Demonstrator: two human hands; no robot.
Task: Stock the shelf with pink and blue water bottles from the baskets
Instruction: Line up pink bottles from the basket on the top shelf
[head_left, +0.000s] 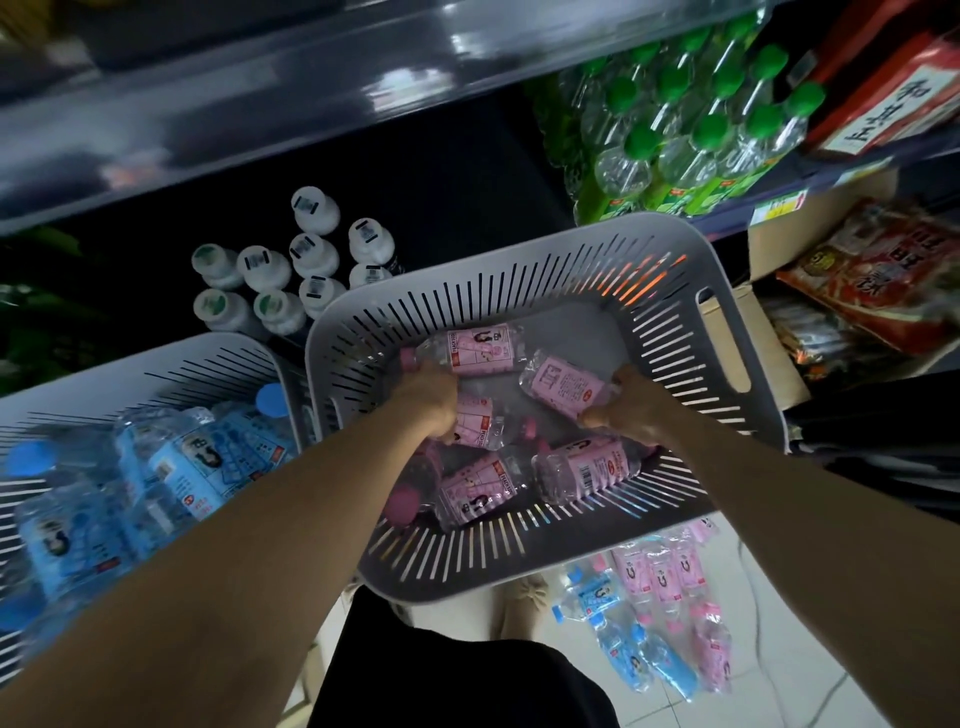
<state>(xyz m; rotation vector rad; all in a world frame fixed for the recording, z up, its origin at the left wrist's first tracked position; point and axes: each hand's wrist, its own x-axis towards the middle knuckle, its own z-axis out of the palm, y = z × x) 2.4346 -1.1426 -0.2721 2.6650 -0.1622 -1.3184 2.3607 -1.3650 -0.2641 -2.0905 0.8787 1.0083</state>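
i see left hand (431, 397) fingers (444, 428) curled round pink bottle (475, 421), right hand (631, 410) round second bottle (563, 384) in basket (519, 249). likely light, slick, crushable; grip mid-body.

Blue-bottle basket (135, 366) clipped by frame edge at 9 o'clock, upper shelf (234, 104) at 11 smeared by blur, fingertips of left hand (428, 397) and right hand (631, 410) buried among pink bottles (569, 387).
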